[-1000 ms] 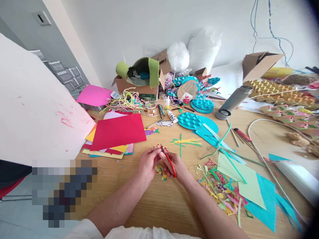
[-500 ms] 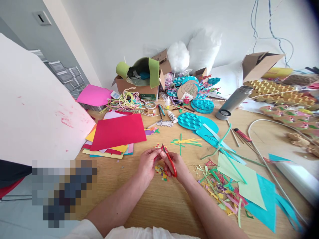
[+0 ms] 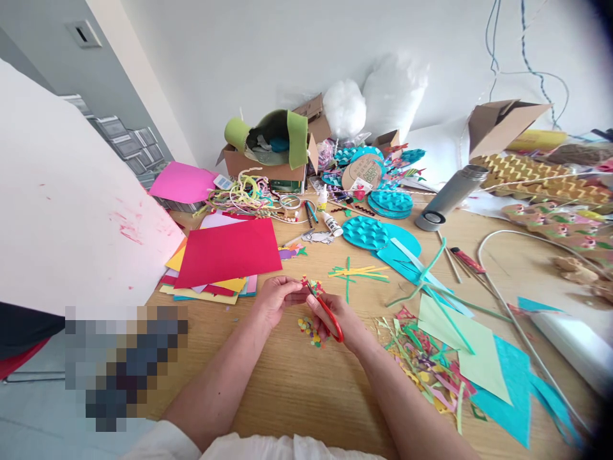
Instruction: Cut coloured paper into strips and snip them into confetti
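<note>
My right hand point(image 3: 338, 317) is closed around a pair of scissors point(image 3: 330, 316) with red handles, its blades pointing up and to the left. Just left of the blade tips, the thumb and fingers of my left hand point(image 3: 278, 301) are pinched together. Something small and red shows at those fingertips, too small to make out. Beyond both hands lie tiny red and green paper bits point(image 3: 316, 287). Small round paper pieces point(image 3: 309, 331), mostly yellow, lie on the table below the hands.
A stack of coloured paper topped by a red sheet point(image 3: 230, 252) lies to the left. On the right are a pile of paper scraps point(image 3: 426, 367), a pale green sheet point(image 3: 472, 351) and a grey flask point(image 3: 453, 195). Yellow and green strips point(image 3: 359, 273) lie ahead.
My left hand has moved left, away from the scissors, uncovering more red and green bits behind. My right hand keeps the scissors in nearly the same place.
</note>
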`<action>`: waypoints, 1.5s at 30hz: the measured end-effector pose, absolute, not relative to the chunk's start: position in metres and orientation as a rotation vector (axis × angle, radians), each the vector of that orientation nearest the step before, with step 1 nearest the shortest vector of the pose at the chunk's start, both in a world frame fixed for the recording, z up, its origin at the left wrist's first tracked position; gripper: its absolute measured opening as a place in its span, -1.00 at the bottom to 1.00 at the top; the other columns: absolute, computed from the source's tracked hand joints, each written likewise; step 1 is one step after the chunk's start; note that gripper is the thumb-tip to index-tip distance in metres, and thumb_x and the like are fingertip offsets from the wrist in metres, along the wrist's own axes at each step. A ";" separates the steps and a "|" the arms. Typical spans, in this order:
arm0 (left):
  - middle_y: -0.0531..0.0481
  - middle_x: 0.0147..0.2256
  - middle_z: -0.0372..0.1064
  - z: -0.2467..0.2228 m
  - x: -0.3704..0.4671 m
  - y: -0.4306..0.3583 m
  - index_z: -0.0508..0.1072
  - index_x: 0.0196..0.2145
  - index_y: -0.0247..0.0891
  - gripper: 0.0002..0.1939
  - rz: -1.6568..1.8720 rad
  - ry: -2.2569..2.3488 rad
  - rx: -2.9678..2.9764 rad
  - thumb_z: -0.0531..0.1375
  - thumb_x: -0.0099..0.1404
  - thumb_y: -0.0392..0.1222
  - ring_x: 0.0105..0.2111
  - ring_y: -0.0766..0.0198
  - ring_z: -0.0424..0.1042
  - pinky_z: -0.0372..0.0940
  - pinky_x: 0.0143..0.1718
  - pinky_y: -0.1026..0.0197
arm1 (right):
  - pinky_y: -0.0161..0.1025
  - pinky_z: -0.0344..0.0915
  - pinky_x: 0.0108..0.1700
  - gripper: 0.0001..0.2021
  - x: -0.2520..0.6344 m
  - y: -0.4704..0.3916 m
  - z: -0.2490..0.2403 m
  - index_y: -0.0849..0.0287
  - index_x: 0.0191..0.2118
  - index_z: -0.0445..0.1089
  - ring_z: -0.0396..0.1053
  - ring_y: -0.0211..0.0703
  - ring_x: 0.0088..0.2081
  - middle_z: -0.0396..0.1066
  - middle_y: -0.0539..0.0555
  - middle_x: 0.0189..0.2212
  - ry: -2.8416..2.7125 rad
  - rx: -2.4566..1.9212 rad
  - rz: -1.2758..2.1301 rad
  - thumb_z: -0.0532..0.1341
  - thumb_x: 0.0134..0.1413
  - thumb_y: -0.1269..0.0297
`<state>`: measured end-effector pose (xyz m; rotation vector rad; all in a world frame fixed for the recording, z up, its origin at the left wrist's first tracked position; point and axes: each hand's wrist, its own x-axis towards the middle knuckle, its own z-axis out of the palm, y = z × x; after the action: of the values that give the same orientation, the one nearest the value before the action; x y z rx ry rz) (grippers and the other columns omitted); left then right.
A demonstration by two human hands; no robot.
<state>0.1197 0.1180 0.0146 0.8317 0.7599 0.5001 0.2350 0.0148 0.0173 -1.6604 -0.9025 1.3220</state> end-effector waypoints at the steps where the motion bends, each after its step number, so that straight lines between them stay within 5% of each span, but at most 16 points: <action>1: -0.11 -0.45 0.52 0.015 0.119 0.119 0.51 -0.51 -0.35 -0.86 0.489 0.756 0.846 0.33 -0.11 -0.26 -0.43 0.20 0.49 0.33 -0.29 0.17 | -0.47 0.05 -0.78 -0.50 0.235 0.015 0.017 0.18 -0.49 0.16 0.25 -0.34 -0.76 0.32 -0.05 -0.72 -0.904 -1.657 1.329 0.14 -0.08 -0.23; 45: -0.13 -0.50 0.50 0.018 0.111 0.128 0.51 -0.54 -0.37 -0.84 0.348 0.761 0.930 0.33 -0.17 -0.26 -0.51 0.22 0.46 0.32 -0.35 0.17 | -0.47 0.00 -0.80 -0.56 0.237 0.011 0.022 0.17 -0.54 0.15 0.12 -0.41 -0.82 0.24 -0.11 -0.79 -0.940 -1.673 1.400 0.19 -0.07 -0.14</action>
<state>0.1109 0.1276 0.0180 0.9302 0.7608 0.3482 0.2370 0.0111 0.0217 -1.6730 -0.9405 1.3998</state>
